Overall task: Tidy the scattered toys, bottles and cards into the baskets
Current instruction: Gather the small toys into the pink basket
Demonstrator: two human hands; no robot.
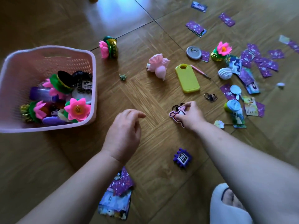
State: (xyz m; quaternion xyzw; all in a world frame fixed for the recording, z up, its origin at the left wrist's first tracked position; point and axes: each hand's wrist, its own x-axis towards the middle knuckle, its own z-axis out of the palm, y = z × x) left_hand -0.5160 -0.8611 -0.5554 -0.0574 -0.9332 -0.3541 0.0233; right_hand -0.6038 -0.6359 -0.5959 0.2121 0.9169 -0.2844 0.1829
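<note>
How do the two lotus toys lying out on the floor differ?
The left lotus toy lies on its side near the pink basket; the right lotus toy has its flower facing up, orange centre showing, and sits beside the purple cards. Both have pink petals, green leaves and a gold base.

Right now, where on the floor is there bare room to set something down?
Bare floor lies between the pink basket and the yellow case, ahead of the left hand. More lies beyond the basket, top left. The right side, past the right hand, is crowded with purple cards.
</note>
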